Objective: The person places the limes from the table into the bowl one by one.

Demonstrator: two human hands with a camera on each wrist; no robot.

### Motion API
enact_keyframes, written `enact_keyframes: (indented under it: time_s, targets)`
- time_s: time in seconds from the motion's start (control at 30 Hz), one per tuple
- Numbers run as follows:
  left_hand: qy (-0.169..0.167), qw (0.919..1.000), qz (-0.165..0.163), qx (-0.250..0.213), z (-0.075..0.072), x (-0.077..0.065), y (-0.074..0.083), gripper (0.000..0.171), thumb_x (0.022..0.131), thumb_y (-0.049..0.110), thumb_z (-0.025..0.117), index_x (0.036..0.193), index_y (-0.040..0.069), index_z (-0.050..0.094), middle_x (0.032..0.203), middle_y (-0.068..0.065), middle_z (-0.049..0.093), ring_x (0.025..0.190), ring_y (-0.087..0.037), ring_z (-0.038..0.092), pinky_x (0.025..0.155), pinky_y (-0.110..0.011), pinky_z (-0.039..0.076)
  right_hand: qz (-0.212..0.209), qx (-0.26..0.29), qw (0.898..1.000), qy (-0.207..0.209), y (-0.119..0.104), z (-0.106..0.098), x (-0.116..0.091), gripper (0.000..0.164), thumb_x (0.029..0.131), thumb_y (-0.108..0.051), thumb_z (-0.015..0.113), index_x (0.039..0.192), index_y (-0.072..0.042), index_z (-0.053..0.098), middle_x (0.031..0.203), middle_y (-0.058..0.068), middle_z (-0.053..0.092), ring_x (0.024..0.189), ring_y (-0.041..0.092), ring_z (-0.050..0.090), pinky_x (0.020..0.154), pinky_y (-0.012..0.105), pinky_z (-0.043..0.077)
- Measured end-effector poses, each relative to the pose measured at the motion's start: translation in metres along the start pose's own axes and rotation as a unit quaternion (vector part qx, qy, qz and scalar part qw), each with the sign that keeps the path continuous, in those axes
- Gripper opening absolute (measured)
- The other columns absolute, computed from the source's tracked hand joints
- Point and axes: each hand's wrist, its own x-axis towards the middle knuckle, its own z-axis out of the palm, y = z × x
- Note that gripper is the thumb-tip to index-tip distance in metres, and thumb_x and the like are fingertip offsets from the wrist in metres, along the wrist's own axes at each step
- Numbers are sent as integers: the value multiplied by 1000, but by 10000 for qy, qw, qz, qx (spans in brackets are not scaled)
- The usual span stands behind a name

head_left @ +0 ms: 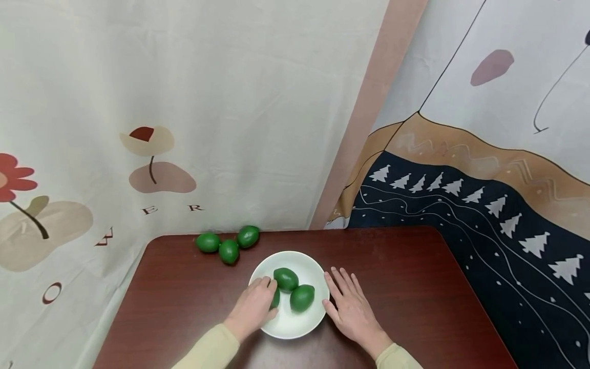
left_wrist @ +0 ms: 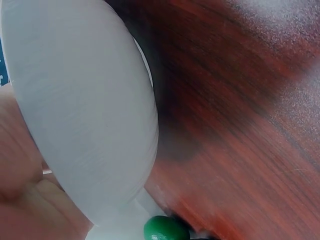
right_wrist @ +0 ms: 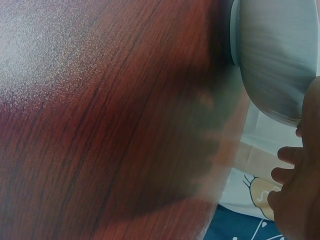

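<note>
Your left hand (head_left: 255, 306) sits over the near-left rim of the white bowl (head_left: 311, 266), fingers curled around a green lime (head_left: 275, 298) that lies mostly hidden under them. Only a sliver of that lime shows, inside the bowl at its left side. Grip reads as closed on the fruit, though how firmly cannot be told.

Two more limes rest free in the bowl: one toward the far middle (head_left: 286, 279), one nearer and to the right (head_left: 302, 298). They touch each other, and the far one sits just beside your left fingertips.

Your right hand (head_left: 352, 307) lies flat on the table (head_left: 415, 287), fingers straight and lightly spread, holding nothing. Its thumb side is against the right outer wall of the bowl, or just beside it; contact cannot be confirmed from above. The right wrist view shows the bowl wall (right_wrist: 272, 60) close above the fingers (right_wrist: 287, 155), blurred.

Three limes (head_left: 228, 246) lie in a loose cluster on the dark red-brown wood at the far left of the table, well apart from the bowl, near the cloth backdrop (head_left: 184, 102). The left wrist view is filled with the bowl's outer wall (left_wrist: 85, 110); one lime (left_wrist: 165, 229) peeks in at the lower edge, beyond it.

Both sleeves are pale yellow.
</note>
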Motion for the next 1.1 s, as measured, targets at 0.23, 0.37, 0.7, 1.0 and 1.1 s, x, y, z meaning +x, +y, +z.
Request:
enact_keyframes:
  time_s: [0.23, 0.37, 0.7, 1.0, 1.1]
  targets:
    - [150, 9999, 1, -6, -2, -2, 0, 61, 73, 25, 89, 118, -9, 67, 106, -16, 64, 95, -30, 61, 84, -43, 58, -11, 65, 10000, -24, 1, 2, 1, 64, 105, -42, 54, 158, -8, 43, 162, 17, 41, 150, 39, 36, 121, 58, 28]
    - [285, 9996, 14, -84, -4, -3, 1, 60, 73, 24, 90, 118, -8, 67, 106, -16, 64, 96, -30, 61, 84, -42, 57, -6, 76, 10000, -35, 2, 3, 2, 64, 105, -42, 54, 158, -9, 42, 162, 17, 40, 151, 39, 35, 122, 58, 27]
    - [595, 9977, 186, -279, -6, -4, 0, 52, 77, 21, 86, 116, -8, 67, 106, -16, 64, 97, -30, 62, 87, -42, 56, -25, -2, 10000, 29, 2, 1, 1, 64, 104, -41, 57, 158, -10, 43, 162, 17, 41, 150, 39, 36, 121, 59, 28]
    - [660, 9962, 139, -557, -4, -9, -4, 46, 84, 19, 81, 120, -5, 66, 111, -14, 65, 105, -29, 63, 89, -42, 57, 26, 52, 10000, 7, 1, -1, 2, 64, 103, -40, 58, 157, -9, 44, 161, 17, 42, 150, 40, 37, 121, 59, 28]
    - [723, 9953, 145, -631, -4, -12, -6, 45, 84, 19, 81, 121, -4, 67, 113, -14, 65, 108, -29, 62, 92, -41, 56, 16, 101, 9999, 30, 0, -1, 2, 64, 103, -38, 60, 157, -8, 45, 161, 18, 42, 149, 40, 37, 121, 59, 28]
